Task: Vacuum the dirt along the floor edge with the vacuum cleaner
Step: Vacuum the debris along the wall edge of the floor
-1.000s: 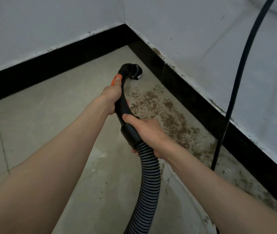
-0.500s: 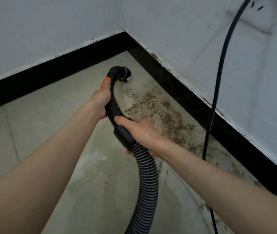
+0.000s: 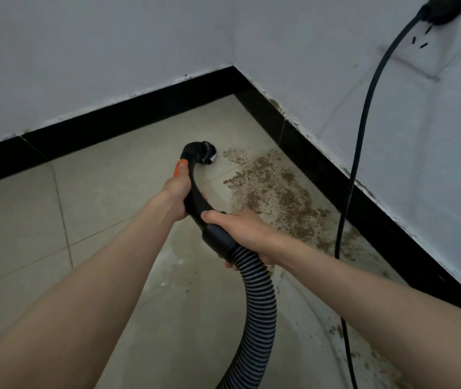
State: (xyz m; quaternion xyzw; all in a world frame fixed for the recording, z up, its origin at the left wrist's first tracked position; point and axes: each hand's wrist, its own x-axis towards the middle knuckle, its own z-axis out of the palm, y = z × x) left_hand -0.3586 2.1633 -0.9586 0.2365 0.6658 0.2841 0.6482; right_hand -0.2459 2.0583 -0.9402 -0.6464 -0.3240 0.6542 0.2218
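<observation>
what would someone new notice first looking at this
Two bare forearms reach in from below, the left hand and right hand both gripping the black vacuum handle with its ribbed hose trailing down. Right of the nozzle, a brown patch of dirt spreads along the black skirting of the right wall. A black power cord hangs from a plug high on that wall.

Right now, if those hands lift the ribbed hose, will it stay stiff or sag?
Probably sag: the hose already curves below the right hand. Its ribbing suggests easy bending. The handle, gripped by the left hand, looks rigid.
</observation>
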